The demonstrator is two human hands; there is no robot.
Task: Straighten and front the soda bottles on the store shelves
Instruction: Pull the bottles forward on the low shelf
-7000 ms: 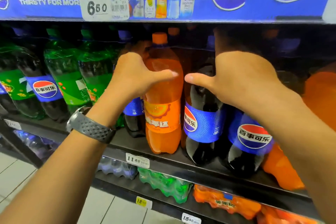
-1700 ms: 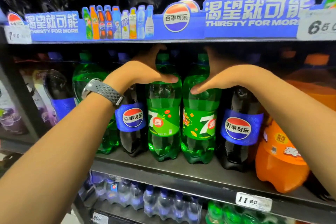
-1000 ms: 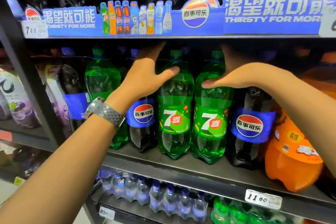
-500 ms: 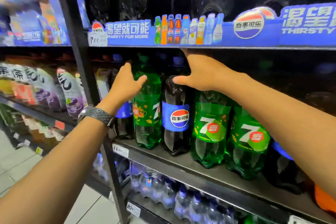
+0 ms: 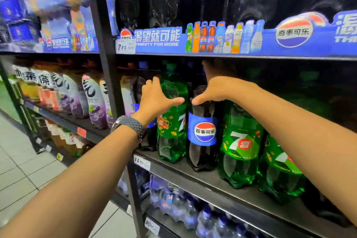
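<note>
Large soda bottles stand in a row on the dark middle shelf (image 5: 202, 177). My left hand (image 5: 156, 98) wraps the shoulder of a green 7-Up bottle (image 5: 171, 131) whose label is turned partly sideways. My right hand (image 5: 216, 91) grips the shoulder of a dark Pepsi bottle (image 5: 202, 135) right beside it, its round logo facing out. Two more green 7-Up bottles (image 5: 239, 145) (image 5: 280, 166) stand to the right with labels forward. Another dark bottle (image 5: 140, 91) is half hidden behind my left hand.
A black shelf upright (image 5: 102, 44) stands just left of the bottles. The blue Pepsi shelf strip (image 5: 222, 38) overhangs closely above the caps. Purple-labelled drinks (image 5: 92, 100) fill the bay to the left. Water packs (image 5: 183, 208) sit on the shelf below. Tiled floor lies lower left.
I have shifted left along the shelf from the two 7-Up bottles. My left hand has closed onto the green bottle, and my right hand holds the Pepsi bottle beside it.
</note>
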